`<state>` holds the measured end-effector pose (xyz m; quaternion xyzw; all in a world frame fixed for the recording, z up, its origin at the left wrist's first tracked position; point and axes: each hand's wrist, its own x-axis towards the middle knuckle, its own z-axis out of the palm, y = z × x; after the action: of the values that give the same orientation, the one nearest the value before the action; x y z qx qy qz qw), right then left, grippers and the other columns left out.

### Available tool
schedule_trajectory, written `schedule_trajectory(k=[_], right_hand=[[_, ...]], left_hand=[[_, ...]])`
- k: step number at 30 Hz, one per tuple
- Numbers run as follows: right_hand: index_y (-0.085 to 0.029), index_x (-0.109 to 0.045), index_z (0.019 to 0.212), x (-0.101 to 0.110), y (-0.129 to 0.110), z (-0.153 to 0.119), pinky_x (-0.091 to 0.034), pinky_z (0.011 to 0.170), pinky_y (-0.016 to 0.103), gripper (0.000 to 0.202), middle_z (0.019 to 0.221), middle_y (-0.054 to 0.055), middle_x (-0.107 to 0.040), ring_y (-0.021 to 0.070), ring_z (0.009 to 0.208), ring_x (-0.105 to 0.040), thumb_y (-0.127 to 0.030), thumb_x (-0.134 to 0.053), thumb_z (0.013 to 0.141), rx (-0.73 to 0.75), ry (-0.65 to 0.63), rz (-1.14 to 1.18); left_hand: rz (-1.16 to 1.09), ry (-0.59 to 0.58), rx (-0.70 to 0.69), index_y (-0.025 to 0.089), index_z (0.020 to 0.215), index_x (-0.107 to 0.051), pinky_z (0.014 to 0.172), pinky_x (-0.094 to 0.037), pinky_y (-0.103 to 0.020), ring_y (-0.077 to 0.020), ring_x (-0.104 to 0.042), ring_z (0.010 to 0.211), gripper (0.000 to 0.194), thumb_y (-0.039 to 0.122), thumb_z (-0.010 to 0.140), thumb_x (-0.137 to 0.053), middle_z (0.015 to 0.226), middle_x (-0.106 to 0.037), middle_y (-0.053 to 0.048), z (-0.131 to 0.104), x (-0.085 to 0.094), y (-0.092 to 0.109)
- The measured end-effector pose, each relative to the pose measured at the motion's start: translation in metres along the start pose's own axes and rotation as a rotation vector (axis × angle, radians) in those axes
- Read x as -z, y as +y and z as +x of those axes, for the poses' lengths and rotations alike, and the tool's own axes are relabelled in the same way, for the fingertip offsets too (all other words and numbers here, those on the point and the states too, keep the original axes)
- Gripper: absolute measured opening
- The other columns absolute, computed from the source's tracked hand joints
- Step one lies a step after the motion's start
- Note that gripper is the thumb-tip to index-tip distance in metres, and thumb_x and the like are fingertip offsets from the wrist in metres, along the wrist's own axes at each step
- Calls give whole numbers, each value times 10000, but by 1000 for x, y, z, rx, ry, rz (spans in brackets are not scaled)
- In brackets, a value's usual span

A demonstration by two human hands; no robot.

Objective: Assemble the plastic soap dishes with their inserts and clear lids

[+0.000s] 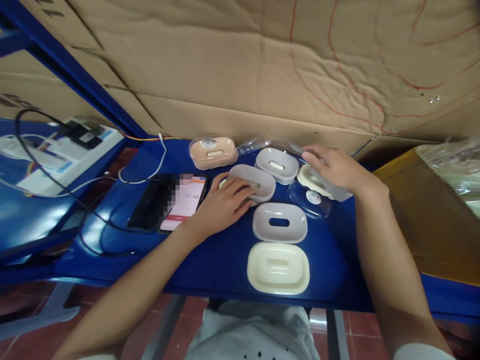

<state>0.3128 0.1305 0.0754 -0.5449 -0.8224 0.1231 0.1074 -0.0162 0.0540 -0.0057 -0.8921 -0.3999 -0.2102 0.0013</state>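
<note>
My left hand [227, 202] rests with its fingers spread on a grey oval dish [264, 182]. At the right, my right hand [330, 167] has its fingers round a greyish piece [340, 194] beside a cream dish [313, 181]. Between the hands sits another grey dish [277, 165] with a cream centre. Below it lie a clear cover [309, 200] with a round label, a grey slotted dish [279, 235] and a cream tray [278, 280]. A peach dish [213, 152] under a clear cover stands at the back.
A lit phone [183, 205] and a dark object [148, 200] lie left of my left hand. Cables run to a white power strip [71, 155]. Cardboard [225, 60] stands behind; a box [431, 220] with plastic-wrapped items is at the right.
</note>
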Motion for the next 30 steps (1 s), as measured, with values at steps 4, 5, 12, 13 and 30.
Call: schedule_trajectory(k=[4,5,12,13,30], right_hand=[[-168,-632,1493,2,0,0,-521,1079,500,464,1447,181,-734,383,1285,-706,-372,-430,1129,-71,59,-112],[-163,-633,1490,0,-2,1,-512,1085,509,451,1456,186,-724,392,1297,-693,-328,-450,1112,-62,89,-147],[-163,-729,1330,-34,-41,8,-473,1086,467,352,1345,168,-765,353,1252,-694,-249,-490,1086,222,-1,-209],[-152,-721,1347,-41,-45,8,-466,1086,477,352,1374,178,-757,361,1264,-690,-249,-511,1083,234,-25,-224],[-143,-682,1376,-42,-36,7,-406,995,476,415,1256,187,-801,366,1185,-666,-246,-363,1132,194,14,-279]], left_hand=[[10,-5,0,248,1279,-725,1216,-379,-564,-290,-704,1233,235,273,1106,-568,1296,-769,-93,0,-1,0],[12,-5,0,249,1281,-725,1217,-377,-565,-290,-704,1231,236,274,1106,-567,1297,-769,-92,0,-1,-1],[-9,-15,0,250,1285,-730,1219,-376,-574,-291,-706,1231,244,267,1104,-567,1298,-769,-92,0,0,-2],[-10,-14,-1,248,1284,-731,1219,-376,-577,-294,-706,1233,245,269,1104,-565,1297,-768,-95,0,0,-2],[27,186,267,252,1423,-647,1200,-411,-554,-350,-574,1462,392,420,1081,-553,1538,-634,-148,10,31,-57]])
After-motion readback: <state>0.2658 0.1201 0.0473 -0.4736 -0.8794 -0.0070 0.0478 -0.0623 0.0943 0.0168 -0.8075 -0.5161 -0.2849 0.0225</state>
